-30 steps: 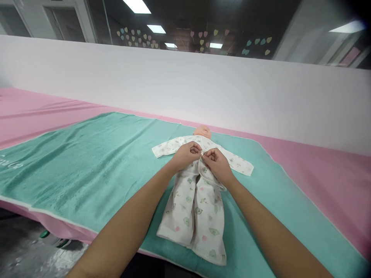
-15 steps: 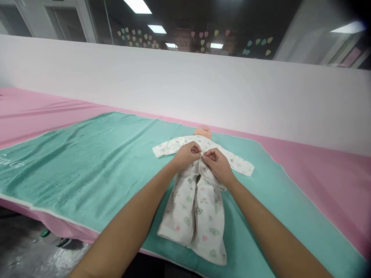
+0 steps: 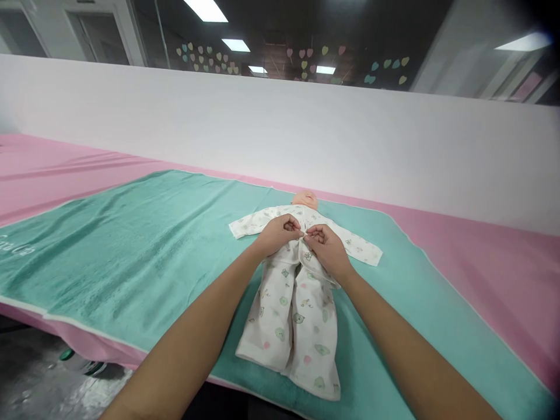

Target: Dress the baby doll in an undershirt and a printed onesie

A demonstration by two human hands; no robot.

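Note:
A baby doll [image 3: 305, 199] lies on its back, its head toward the wall. It is dressed in a white printed baby shirt [image 3: 364, 249] with both long sleeves spread outward, and white printed pants [image 3: 280, 326] with green and pink motifs. At the shirt's front, over the chest, my left hand [image 3: 282, 233] pinches the fabric edge between thumb and finger. My right hand [image 3: 326, 245] pinches the opposite edge right beside it, the fingertips almost touching. Whether a button, snap or tie sits between them is too small to tell.
Under the doll spreads a green towel [image 3: 131, 251] over a pink sheet [image 3: 481, 251]. Behind stands a white wall [image 3: 262, 128], topped by a dark window with heart stickers. A green-rimmed clear object [image 3: 83, 363] is on the floor at lower left.
My left fingers have shifted slightly down and closer to the right ones at the shirt front. The doll and its clothes lie as before, with a slight camera shift.

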